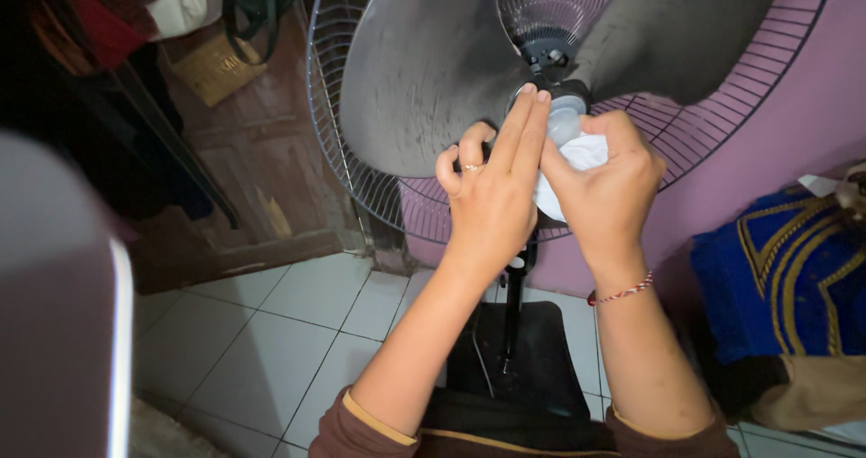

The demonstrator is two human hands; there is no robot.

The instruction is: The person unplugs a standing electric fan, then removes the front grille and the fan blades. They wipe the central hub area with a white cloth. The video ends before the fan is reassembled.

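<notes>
Your left hand (492,187) fingers flat against the fan hub (564,115), your right hand (609,183) clutching a white cloth (577,156) just below it, dusty blade (424,70) left, grille (361,169) behind.

View: single head-worn camera, looking down and forward from just above the person's own forearms — close range, both arms rising from the 6 o'clock edge to the left hand (492,196) and right hand (606,183) just above centre. Faces the standing fan (424,79), its rear grille filling 11 to 2 o'clock, with tiled floor (271,332) at 7 o'clock and pink wall (812,124) at 3 o'clock. One view only — nothing shared with a second.
</notes>
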